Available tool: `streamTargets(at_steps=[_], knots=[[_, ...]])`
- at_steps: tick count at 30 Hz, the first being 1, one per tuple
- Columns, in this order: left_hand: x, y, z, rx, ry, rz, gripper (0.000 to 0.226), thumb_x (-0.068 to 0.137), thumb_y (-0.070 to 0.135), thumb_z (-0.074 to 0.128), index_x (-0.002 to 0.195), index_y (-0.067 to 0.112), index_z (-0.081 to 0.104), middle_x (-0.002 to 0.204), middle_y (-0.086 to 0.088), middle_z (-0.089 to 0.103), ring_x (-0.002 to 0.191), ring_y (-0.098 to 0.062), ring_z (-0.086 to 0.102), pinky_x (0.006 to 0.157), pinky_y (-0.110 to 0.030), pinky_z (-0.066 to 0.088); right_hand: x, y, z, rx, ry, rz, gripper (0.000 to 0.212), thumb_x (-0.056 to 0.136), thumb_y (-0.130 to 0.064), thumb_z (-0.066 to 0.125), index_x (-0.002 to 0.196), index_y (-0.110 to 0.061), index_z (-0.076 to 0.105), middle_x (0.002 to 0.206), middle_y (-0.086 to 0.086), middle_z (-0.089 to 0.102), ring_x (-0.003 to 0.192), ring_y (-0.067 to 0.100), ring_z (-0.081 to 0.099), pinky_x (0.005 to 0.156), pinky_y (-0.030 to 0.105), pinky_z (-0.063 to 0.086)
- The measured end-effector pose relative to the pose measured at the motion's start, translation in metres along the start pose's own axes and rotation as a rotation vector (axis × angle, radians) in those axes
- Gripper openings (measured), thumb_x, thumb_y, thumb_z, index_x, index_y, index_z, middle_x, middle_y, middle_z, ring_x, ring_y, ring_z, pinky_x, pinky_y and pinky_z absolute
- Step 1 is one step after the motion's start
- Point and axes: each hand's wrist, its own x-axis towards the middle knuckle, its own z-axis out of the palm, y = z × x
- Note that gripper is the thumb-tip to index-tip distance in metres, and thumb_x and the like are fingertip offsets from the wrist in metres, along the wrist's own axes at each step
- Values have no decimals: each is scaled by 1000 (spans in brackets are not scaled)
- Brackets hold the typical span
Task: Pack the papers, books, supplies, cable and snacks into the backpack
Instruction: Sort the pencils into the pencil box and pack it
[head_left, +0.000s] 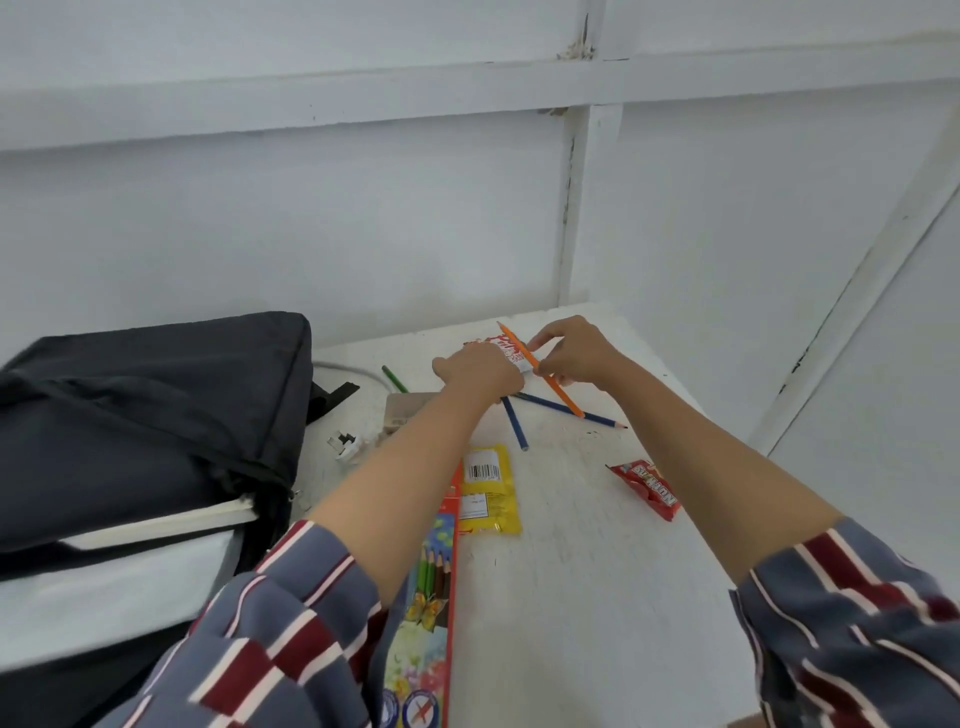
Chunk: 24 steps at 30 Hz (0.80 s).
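Observation:
A black backpack (156, 415) lies on the left of the white table (571, 597), with white papers (171, 525) sticking out of its opening. At the far side my left hand (480, 371) grips a red and white snack packet (506, 351). My right hand (576, 351) pinches an orange pencil (558, 392) beside that packet. Two blue pencils (566, 408) and a green pencil (395, 379) lie loose near my hands. A yellow snack pack (488, 488), a red snack pack (647, 486) and a coloured-pencil box (431, 597) lie nearer to me.
A white charger plug (345, 447) with its grey cable (353, 370) lies beside the backpack. A brown cardboard piece (408, 408) sits under my left forearm. White walls close the table at the back and right.

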Motion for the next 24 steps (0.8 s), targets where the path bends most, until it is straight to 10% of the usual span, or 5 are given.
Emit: streamTargets(at_steps=[9, 16, 19, 24], knots=[[-15, -46, -39, -479, 122, 42, 27, 84, 21, 54, 61, 9, 49, 35, 3, 54, 37, -7, 55, 56, -21, 45, -26, -36, 11, 290, -108, 2, 52, 78, 10, 63, 122, -19, 55, 90, 11, 60, 66, 18, 63, 57, 24, 56], [-46, -93, -52, -854, 114, 107, 7, 91, 8, 49, 98, 10, 46, 71, -10, 61, 45, -10, 59, 35, -14, 36, -51, -64, 41, 412, -102, -111, 52, 83, 10, 58, 127, -15, 49, 77, 16, 58, 65, 22, 61, 64, 29, 59], [-56, -113, -50, -901, 147, 205, 36, 93, -1, 44, 125, 14, 35, 86, -18, 59, 56, -18, 59, 37, -13, 40, -58, -74, 58, 355, -43, -147, 53, 82, 11, 59, 128, -14, 48, 70, 11, 59, 64, 20, 61, 67, 33, 58], [-64, -138, -42, -759, 140, 311, 31, 95, 1, 41, 122, 11, 53, 118, -18, 57, 65, -11, 57, 42, -7, 41, -64, -85, 90, 194, 133, -246, 55, 81, 6, 61, 131, -11, 47, 69, 7, 55, 71, 20, 58, 75, 36, 54]])
